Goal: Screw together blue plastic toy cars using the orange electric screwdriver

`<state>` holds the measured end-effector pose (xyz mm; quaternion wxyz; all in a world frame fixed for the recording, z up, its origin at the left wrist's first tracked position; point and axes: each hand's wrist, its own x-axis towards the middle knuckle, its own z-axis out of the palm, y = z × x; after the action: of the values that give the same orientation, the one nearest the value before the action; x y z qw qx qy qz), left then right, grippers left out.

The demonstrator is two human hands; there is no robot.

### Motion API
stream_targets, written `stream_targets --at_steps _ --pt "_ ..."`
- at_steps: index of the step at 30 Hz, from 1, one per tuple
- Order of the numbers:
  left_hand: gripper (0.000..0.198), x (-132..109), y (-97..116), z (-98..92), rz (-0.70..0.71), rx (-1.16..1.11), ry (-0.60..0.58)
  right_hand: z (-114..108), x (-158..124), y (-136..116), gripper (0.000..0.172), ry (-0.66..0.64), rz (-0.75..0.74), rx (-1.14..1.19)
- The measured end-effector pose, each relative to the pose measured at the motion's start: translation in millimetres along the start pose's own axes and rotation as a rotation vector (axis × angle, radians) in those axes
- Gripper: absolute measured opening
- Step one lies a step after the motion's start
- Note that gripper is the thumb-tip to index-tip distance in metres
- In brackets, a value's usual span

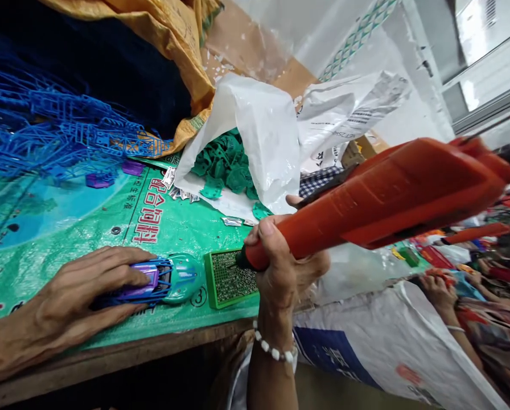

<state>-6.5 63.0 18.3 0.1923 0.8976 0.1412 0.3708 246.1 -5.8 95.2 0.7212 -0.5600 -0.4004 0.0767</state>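
My left hand (97, 279) lies over a toy car (182, 278) with a teal front, a purple middle and a blue cage frame, its fingers wrapped round the rear. The car rests on the green printed sheet. My right hand (280, 262) grips an orange-red electric screwdriver (374, 196) near its nose. The tool's dark tip points down into a green tray (212, 285) filled with small metal screws, just right of the car. Whether a screw sits on the tip cannot be made out.
Behind the tray, a white bag (263, 131) spills green plastic parts (227, 162). Blue plastic frames (58, 125) are heaped at the left beside an orange sack (165, 28). A wooden table edge (122, 361) runs along the front. Another person's hand (440, 290) is at the right.
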Motion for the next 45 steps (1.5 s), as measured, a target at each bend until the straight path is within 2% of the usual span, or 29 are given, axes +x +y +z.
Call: stream_targets --at_steps 3,7,9,13,20,26,34,38,42,45 --pt "0.02 -6 -3 0.9 0.059 0.042 -0.081 1 -1 -1 0.042 -0.009 0.016 0.029" --pt "0.023 -10 -6 2.4 0.063 0.032 -0.065 3 -2 0 0.03 -0.011 0.033 0.002" --pt "0.023 -10 -6 2.9 0.061 0.023 -0.065 4 -2 1 0.032 -0.013 0.039 0.007" --pt "0.019 -9 -4 3.0 0.046 0.016 -0.081 7 -3 1 0.046 -0.023 0.037 0.057" --pt "0.015 -10 -4 4.2 0.035 0.048 -0.1 7 -2 6 0.048 -0.032 0.041 0.064" --pt "0.017 -12 -5 3.1 -0.017 0.025 -0.094 8 0 6 0.049 -0.026 0.028 0.033" --pt "0.031 -10 -5 1.0 -0.029 -0.023 -0.12 7 1 5 0.046 -0.036 0.02 -0.007" --pt "0.026 -8 -3 1.1 -0.021 -0.06 -0.082 8 2 4 0.041 -0.031 0.004 0.05" --pt "0.026 -3 1 -3.0 -0.015 -0.052 -0.136 9 2 5 0.036 -0.017 0.001 0.024" --pt "0.025 -2 2 -5.7 -0.022 -0.048 -0.147 9 3 5 0.038 -0.016 -0.008 -0.014"
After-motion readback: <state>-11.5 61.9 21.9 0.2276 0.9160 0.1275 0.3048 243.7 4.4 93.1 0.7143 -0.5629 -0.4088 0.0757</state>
